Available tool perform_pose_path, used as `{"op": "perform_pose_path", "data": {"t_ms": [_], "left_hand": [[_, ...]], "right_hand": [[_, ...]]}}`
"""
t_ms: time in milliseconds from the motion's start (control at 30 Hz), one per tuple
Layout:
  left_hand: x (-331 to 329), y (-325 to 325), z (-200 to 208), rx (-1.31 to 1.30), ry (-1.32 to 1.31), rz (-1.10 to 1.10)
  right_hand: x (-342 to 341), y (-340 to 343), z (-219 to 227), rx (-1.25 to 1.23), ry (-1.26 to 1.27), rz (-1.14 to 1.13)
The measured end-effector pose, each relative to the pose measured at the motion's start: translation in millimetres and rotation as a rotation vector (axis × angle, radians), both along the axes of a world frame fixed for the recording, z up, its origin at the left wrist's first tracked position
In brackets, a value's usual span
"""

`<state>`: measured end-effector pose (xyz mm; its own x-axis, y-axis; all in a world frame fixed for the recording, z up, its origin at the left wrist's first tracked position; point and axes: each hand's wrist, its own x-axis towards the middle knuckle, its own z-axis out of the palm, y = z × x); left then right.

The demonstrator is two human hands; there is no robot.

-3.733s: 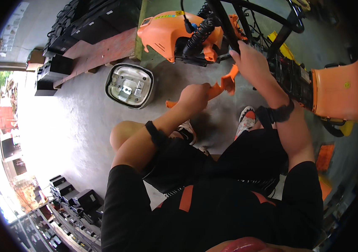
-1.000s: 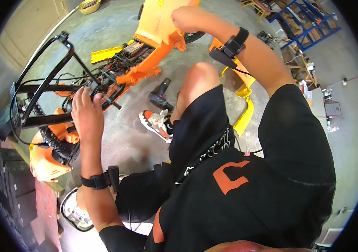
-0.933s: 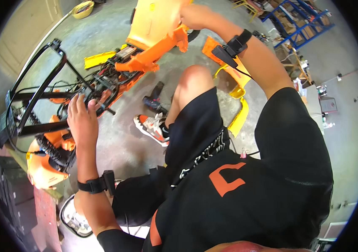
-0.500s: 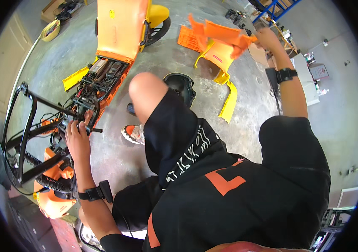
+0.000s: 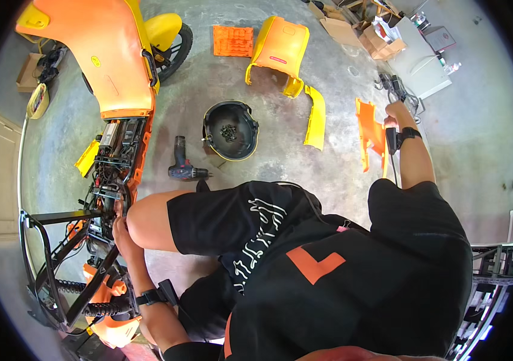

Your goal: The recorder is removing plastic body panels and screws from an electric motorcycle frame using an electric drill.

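My right hand (image 5: 397, 112) is closed on the upper edge of an orange plastic panel (image 5: 372, 135), held out to the right. At the left stands a partly stripped orange scooter (image 5: 118, 66), its wiring and black frame (image 5: 64, 216) exposed. Beside that wiring, my left hand (image 5: 125, 236) touches the scooter's middle; my bent knee hides part of it, so its fingers' grip does not show clearly. On the floor ahead lie an upturned black helmet (image 5: 211, 129) with small dark fasteners (image 5: 228, 132) inside, and a cordless drill (image 5: 181, 162).
A yellow-orange body cover (image 5: 280, 45), an orange slatted panel (image 5: 232, 41) and a curved yellow strip (image 5: 315, 120) lie on the far floor. A cardboard box (image 5: 383, 42), a white cabinet (image 5: 416, 60) and a heap of black cables (image 5: 396, 87) are at the back right.
My right hand has brought the orange panel down and nearer, away from the body cover. My view has shifted, and the helmet and drill now show fully. My left hand stays at the scooter.
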<state>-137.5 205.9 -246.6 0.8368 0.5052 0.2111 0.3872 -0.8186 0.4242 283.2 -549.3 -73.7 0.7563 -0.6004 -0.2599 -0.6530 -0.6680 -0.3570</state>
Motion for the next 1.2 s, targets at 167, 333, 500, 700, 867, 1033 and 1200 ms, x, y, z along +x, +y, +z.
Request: {"op": "perform_pose_path", "data": {"t_ms": [167,333,500,700,867,1033,1200], "left_hand": [[-10.7,12.4,-21.8,0.066,0.11,-0.033],[-19.2,13.3,-31.2,0.071,0.147,0.006],[-20.9,5.9,-23.3,0.051,0.122,0.012],[-27.0,0.0,-14.1,0.037,0.172,0.099],[-29.4,-0.1,-9.5,0.009,0.193,0.104],[-31.0,-4.7,19.5,0.018,0.106,0.17],[-41.7,0.8,61.4,0.192,-0.053,0.181]], "right_hand": [[-5.9,-69.0,-55.9,0.521,0.11,0.031],[-38.1,-70.1,-147.2,0.427,0.161,0.472],[-98.2,3.8,-244.5,0.474,0.166,0.683],[-159.5,94.3,-313.0,1.068,0.663,-0.221],[-186.5,110.0,-327.2,1.067,0.504,0.031],[-154.0,114.4,-280.2,0.245,1.012,0.394],[-106.6,170.0,-222.8,-0.196,0.726,0.862]]}}
